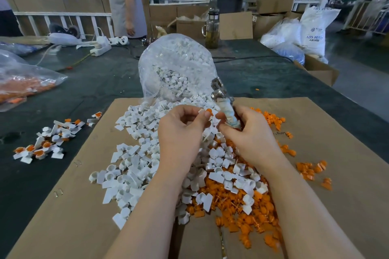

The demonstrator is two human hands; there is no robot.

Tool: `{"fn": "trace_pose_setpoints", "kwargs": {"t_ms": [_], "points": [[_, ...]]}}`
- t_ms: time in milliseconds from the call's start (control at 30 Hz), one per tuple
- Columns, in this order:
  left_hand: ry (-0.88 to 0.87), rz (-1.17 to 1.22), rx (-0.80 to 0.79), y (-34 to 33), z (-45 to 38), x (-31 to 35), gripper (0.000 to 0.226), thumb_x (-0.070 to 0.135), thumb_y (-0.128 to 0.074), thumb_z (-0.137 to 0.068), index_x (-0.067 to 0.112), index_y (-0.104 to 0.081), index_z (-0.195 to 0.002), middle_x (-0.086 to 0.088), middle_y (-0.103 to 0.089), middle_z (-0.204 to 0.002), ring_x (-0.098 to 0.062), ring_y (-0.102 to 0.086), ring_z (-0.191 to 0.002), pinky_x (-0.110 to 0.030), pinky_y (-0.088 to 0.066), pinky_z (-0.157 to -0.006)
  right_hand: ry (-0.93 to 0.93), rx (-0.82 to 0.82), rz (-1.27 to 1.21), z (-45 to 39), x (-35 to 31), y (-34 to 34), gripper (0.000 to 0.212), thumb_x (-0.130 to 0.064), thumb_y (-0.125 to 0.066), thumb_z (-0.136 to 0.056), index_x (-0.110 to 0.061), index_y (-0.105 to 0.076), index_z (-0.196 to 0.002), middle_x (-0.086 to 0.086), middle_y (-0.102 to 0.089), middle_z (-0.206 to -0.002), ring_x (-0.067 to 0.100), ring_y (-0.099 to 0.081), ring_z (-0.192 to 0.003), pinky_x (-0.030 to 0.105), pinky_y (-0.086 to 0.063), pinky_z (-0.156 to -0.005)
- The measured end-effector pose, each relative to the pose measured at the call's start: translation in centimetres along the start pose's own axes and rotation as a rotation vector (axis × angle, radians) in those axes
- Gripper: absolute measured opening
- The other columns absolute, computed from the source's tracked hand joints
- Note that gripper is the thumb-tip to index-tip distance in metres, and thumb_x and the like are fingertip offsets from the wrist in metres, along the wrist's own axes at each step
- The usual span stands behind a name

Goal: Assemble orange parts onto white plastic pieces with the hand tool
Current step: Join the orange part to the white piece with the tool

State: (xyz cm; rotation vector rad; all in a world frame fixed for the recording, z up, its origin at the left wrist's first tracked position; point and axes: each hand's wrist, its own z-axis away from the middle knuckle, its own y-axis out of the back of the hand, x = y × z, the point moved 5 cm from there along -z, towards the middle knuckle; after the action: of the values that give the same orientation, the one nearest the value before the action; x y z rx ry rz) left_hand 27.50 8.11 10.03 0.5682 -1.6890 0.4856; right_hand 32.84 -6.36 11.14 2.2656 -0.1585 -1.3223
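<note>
Warehouse clutter of cartons and sacks stands behind a dark-covered bench (105, 73), on which a flattened cardboard sheet (326, 132) carries the work; a clear bag (174, 65) spills white plastic pieces (134, 166) across its middle, with loose orange parts (248, 216) heaped toward the right; a small group of finished pieces (46, 143) lies off the sheet to the left.

Above the heaps, the left hand (181, 132) pinches a white piece with an orange part (208, 111) seated at its top, fingers curled round it; the right hand (248, 132) is wrapped round the taped handle of the hand tool (223, 99), its metal head pointing up and away.

These parts look light, stiff and smooth, so likely to slip or flick away if squeezed at an edge; gripping the white piece by its flat tab, clear of the socket, seems safest; the tool looks much heavier, so it is best held low on the taped grip.
</note>
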Motion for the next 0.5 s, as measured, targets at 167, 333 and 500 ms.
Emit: {"fn": "trace_pose_setpoints", "kwargs": {"t_ms": [167,333,500], "points": [[0.0,0.144,0.003,0.2,-0.3,0.1,0.008,0.011,-0.075,-0.085,0.015,-0.069,-0.081,0.002,-0.074,-0.069,-0.014,-0.074,-0.07,-0.02,-0.057,-0.066,-0.058,-0.127,0.002,0.2,0.6,0.8,0.01,-0.015,-0.068,-0.085,-0.018,-0.065,-0.095,0.004,-0.067,-0.085,0.02,-0.064,-0.078,0.045,-0.053,-0.075],[-0.019,0.204,0.009,0.3,-0.4,0.2,0.008,0.009,-0.074,-0.086,0.012,-0.068,-0.082,0.002,-0.072,-0.068,-0.012,-0.072,-0.067,-0.018,-0.055,-0.065,-0.039,-0.255,0.034,0.4,0.5,0.4,0.012,-0.016,-0.069,-0.085,-0.014,-0.065,-0.096,0.009,-0.065,-0.086,0.025,-0.062,-0.076,0.049,-0.049,-0.075],[-0.041,0.207,-0.01,0.4,-0.4,0.5,0.011,0.007,-0.072,-0.087,0.015,-0.068,-0.081,0.004,-0.073,-0.068,-0.01,-0.071,-0.067,-0.015,-0.054,-0.064,-0.032,-0.323,0.038,0.4,0.4,-0.2,0.015,-0.015,-0.068,-0.085,-0.02,-0.063,-0.098,-0.004,-0.065,-0.087,0.01,-0.061,-0.076,0.031,-0.05,-0.071]]}}
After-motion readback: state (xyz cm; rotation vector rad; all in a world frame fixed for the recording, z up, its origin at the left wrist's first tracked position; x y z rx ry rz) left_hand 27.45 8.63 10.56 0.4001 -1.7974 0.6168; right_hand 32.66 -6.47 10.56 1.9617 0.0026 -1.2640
